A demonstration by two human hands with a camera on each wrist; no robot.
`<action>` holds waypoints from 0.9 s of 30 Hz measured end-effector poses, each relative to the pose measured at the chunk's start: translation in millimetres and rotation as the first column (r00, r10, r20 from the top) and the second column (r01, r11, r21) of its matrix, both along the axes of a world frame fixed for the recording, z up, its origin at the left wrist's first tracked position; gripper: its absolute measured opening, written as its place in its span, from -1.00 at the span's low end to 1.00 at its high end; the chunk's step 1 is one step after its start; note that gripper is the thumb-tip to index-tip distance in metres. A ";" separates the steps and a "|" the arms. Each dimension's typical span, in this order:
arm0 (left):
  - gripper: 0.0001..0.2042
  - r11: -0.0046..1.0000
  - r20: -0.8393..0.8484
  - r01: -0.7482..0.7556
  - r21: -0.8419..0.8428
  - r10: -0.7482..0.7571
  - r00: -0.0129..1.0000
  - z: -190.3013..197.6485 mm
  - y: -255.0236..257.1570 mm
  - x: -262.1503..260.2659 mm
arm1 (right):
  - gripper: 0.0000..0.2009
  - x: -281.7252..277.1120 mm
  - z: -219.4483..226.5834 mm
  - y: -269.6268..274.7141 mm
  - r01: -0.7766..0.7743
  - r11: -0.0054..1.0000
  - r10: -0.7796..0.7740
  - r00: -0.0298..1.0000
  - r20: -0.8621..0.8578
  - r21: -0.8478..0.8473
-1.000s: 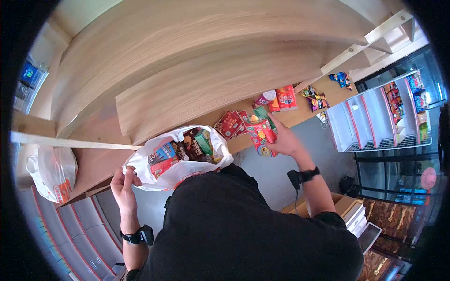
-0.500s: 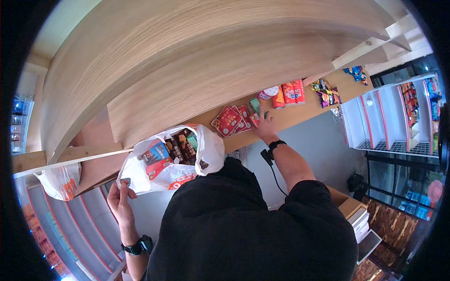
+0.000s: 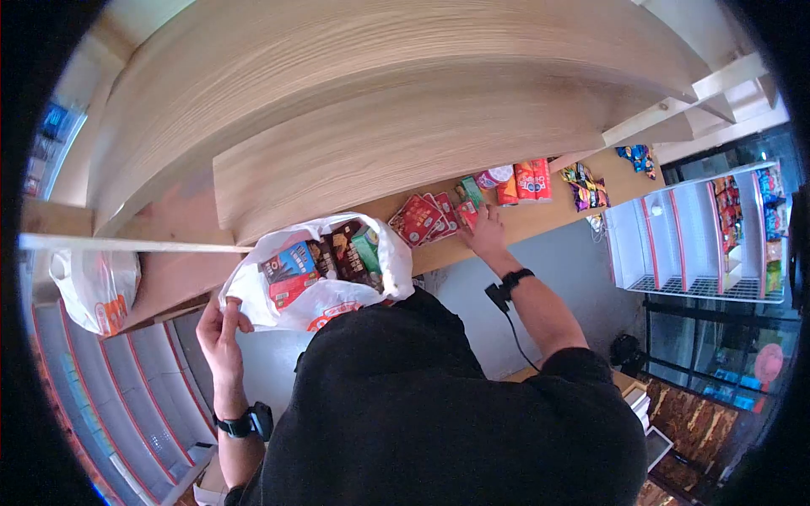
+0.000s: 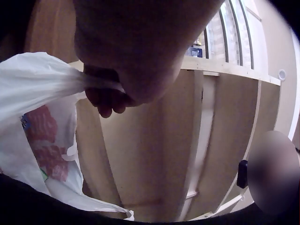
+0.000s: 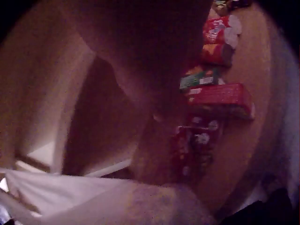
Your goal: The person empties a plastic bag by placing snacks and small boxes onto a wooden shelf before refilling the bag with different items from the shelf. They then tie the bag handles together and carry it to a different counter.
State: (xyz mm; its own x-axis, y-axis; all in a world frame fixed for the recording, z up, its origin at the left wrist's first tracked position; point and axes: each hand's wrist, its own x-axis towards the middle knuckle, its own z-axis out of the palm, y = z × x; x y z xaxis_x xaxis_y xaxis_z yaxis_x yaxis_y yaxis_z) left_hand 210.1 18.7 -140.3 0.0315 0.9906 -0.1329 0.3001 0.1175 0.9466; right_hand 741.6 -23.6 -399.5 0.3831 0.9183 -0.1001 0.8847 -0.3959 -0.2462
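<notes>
Looked like a shop: tiered white display racks (image 3: 675, 240) with red edging, colourful snack packs (image 3: 730, 215) on them, more packets (image 3: 584, 187) along a wooden shelf (image 3: 540, 218).

Wooden shelving (image 3: 354, 93), grey floor (image 3: 548, 287), white rack (image 3: 626, 240)

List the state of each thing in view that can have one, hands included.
Near white bag: mouth open, packages inside.
Left hand: gripping the near white bag's edge.
Far-left bag: mouth not clear.
Red box: lying down, looks shut.
Right hand: fingers extended at the red box; contact unclear.
Red packets: overlapping.
Snack bags: lying down; seals unclear.
</notes>
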 end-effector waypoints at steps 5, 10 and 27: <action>-0.82 1.000 0.034 -0.017 -0.019 0.018 0.999 2.2 -1.1 -13.2 | -0.64 -102.9 170.4 4.1 -0.076 0.752 0.310 0.918 -0.249 0.655; -0.80 0.995 0.170 0.105 0.000 -0.103 0.980 -4.1 -0.5 -28.0 | -0.76 -236.7 277.9 18.0 -0.416 0.545 0.785 0.558 -0.269 0.728; -0.81 0.977 0.199 0.212 -0.025 -0.203 0.959 -13.9 -18.8 -57.9 | -0.11 -348.8 108.0 80.3 -0.865 0.490 0.836 0.501 -0.225 -0.105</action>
State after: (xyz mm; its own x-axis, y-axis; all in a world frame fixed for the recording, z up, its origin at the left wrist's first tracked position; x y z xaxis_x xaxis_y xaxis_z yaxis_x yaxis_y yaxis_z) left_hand 152.2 -0.2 -154.2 0.2653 0.9527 -0.1483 0.1330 0.1162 0.9843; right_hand 392.8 56.8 -291.5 -0.6051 0.7454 -0.2798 0.7800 0.4848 -0.3957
